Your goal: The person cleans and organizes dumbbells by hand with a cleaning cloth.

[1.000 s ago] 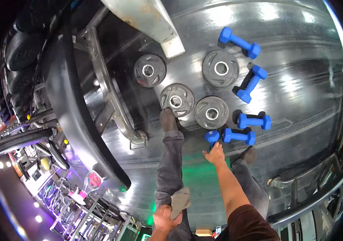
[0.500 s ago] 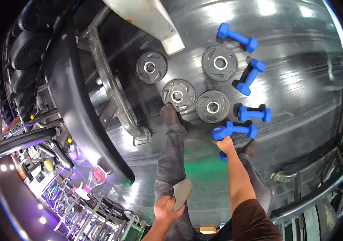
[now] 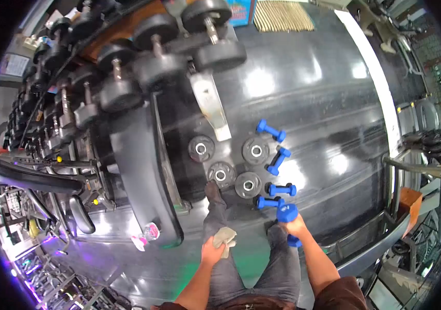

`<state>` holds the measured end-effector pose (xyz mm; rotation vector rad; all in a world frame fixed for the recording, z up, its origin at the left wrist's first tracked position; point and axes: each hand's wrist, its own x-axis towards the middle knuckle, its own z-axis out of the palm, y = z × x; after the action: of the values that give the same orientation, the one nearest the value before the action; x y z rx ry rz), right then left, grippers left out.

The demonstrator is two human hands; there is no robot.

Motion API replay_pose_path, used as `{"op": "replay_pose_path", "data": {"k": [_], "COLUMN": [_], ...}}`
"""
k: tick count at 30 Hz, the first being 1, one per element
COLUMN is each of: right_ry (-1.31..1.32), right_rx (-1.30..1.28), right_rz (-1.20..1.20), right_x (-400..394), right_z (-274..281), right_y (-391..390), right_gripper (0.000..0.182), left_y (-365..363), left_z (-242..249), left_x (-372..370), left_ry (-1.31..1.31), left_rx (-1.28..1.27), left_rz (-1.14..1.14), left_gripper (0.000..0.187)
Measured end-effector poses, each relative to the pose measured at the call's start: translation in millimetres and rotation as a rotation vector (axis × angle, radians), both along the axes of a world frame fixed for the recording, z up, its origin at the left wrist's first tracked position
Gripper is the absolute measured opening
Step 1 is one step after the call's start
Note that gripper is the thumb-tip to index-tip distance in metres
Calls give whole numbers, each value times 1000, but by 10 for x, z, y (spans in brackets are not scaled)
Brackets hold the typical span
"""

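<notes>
My right hand (image 3: 295, 226) is closed around the handle of a blue hex dumbbell (image 3: 287, 212), held above the floor in front of my right leg; one head faces up and the other shows below my hand. In my left hand (image 3: 212, 252) is a crumpled beige cloth (image 3: 225, 237), over my left thigh. Beyond the right hand, more blue dumbbells (image 3: 282, 189) lie on the dark floor in a loose row. Several round grey weight plates (image 3: 248, 185) lie flat to their left, one of them (image 3: 221, 175) touching or partly under my left foot.
A padded black bench (image 3: 145, 175) stands at my left, with a pink-and-white item (image 3: 151, 232) at its near end. Behind it is a rack of large black dumbbells (image 3: 161, 67). A pale metal leg (image 3: 209, 103) reaches down near the plates. Gym equipment (image 3: 375, 237) stands at the right.
My view has tilted up and back, so the rack and more floor show. The right hand has lifted the held dumbbell away from the one on the floor. The left hand still grips the cloth.
</notes>
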<state>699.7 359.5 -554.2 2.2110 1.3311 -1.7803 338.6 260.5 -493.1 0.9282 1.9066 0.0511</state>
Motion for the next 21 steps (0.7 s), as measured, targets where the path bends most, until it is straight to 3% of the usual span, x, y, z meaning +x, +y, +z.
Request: {"op": "replay_pose_path", "data": {"k": [2, 6, 9, 11, 12, 14, 16, 18, 19, 20, 21], "right_ry": [-65, -24, 225, 211, 280, 361, 301, 360, 391, 540, 497], "right_rx": [-10, -43, 540, 311, 368, 82, 285, 333, 400, 519, 417], "right_rz": [106, 198, 715, 645, 693, 631, 813, 856, 856, 678, 724], "right_x": [-92, -577, -1011, -1658, -1853, -2281, -2724, -3051, -3199, -3364, -3442], "right_z": [592, 1733, 2219, 3066, 3097, 3257, 3580, 3718, 3811, 3898, 3928], "right_y": [92, 308, 358, 675, 741, 937, 1171, 1242, 1349, 1333, 1373], "right_gripper": [35, 32, 36, 35, 35, 31, 27, 29, 31, 32, 35], "left_y": [149, 525, 959, 1120, 1220, 1391, 1449, 1460, 1571, 1649, 1711], "left_z": [275, 1135, 2048, 2427, 2674, 3164, 3460, 3699, 3763, 3819, 3891], "left_x": [-167, -549, -914, -1211, -1356, -1515, -1676, -1743, -1753, -1774, -1771], "left_ry": [-132, -476, -527, -683, -728, -803, -801, -838, -858, -803, -693], "left_rx": [58, 245, 302, 390, 428, 523, 595, 653, 701, 787, 853], "left_rz": [193, 397, 462, 528, 508, 520, 473, 448, 435, 324, 194], "left_gripper": [50, 50, 49, 49, 48, 45, 42, 43, 43, 41, 41]}}
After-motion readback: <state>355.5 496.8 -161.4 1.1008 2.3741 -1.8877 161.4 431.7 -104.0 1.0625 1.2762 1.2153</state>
